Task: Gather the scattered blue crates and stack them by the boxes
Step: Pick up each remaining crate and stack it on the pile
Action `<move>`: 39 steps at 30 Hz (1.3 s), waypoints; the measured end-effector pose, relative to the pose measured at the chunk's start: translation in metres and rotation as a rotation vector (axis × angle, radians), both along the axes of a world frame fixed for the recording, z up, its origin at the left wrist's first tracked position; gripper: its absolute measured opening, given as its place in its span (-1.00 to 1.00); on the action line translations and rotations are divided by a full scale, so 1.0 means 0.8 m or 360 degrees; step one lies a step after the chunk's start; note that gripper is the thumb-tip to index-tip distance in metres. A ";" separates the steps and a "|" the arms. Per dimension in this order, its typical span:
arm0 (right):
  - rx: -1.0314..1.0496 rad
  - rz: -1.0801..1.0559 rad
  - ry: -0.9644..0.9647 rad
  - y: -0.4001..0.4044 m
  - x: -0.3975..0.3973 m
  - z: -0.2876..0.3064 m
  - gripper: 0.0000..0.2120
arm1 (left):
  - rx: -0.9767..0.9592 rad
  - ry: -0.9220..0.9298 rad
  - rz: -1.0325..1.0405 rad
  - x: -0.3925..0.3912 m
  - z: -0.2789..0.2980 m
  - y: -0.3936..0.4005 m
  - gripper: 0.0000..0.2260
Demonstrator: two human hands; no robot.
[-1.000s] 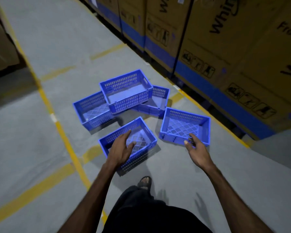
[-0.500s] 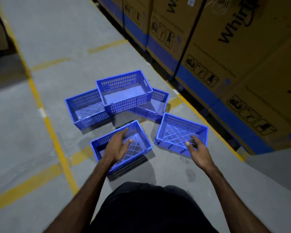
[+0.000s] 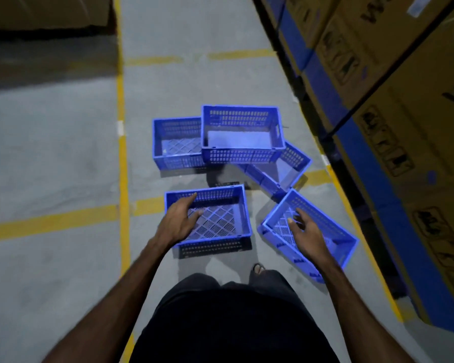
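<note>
Several blue perforated crates lie scattered on the grey floor. The nearest crate (image 3: 220,218) sits under my left hand (image 3: 181,221), whose fingers are spread over its left rim and inside, holding nothing. My right hand (image 3: 303,230) hovers with relaxed fingers over the angled crate on the right (image 3: 325,226). Farther off, a deeper crate (image 3: 243,134) rests on top of a left crate (image 3: 176,142) and a tilted crate (image 3: 286,166).
Tall cardboard boxes with blue bands (image 3: 404,100) line the right side along a yellow floor line. More yellow lines (image 3: 121,153) cross the floor on the left. A dark box edge (image 3: 47,14) sits at top left. My sandalled foot (image 3: 258,268) shows between the near crates.
The view has swung so the crates now lie straight ahead. Both hands have reached further forward, the left over the near crate and the right over the angled crate.
</note>
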State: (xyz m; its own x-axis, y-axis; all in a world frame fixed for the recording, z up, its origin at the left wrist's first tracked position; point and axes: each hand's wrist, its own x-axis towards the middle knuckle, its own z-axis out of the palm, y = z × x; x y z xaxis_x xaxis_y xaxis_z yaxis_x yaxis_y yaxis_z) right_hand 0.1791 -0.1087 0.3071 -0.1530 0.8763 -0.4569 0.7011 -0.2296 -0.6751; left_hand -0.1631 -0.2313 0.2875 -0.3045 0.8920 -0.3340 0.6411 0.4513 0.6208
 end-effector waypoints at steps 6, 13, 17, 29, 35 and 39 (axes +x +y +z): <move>-0.0125 0.0304 0.0021 0.067 -0.003 -0.007 -0.48 | -0.0041 -0.0027 0.0366 0.012 0.000 -0.020 -0.30; -0.0232 0.0646 -0.0008 0.133 -0.027 -0.048 -0.46 | -0.0116 0.0008 0.0760 0.046 -0.008 -0.032 -0.36; -0.0318 0.0715 -0.0039 0.155 -0.048 -0.083 -0.46 | -0.0166 -0.0039 0.0914 0.058 -0.043 -0.048 -0.44; -0.0399 0.0668 -0.0170 0.160 -0.081 -0.224 -0.49 | -0.0307 -0.0147 0.1078 0.000 -0.200 -0.056 -0.46; -0.0343 0.0610 -0.0201 0.155 -0.101 -0.316 -0.48 | -0.0243 -0.0123 0.0939 -0.031 -0.300 -0.047 -0.48; -0.0322 0.0603 -0.0236 0.147 -0.106 -0.395 -0.50 | -0.0250 -0.0071 0.0841 -0.043 -0.377 -0.055 -0.52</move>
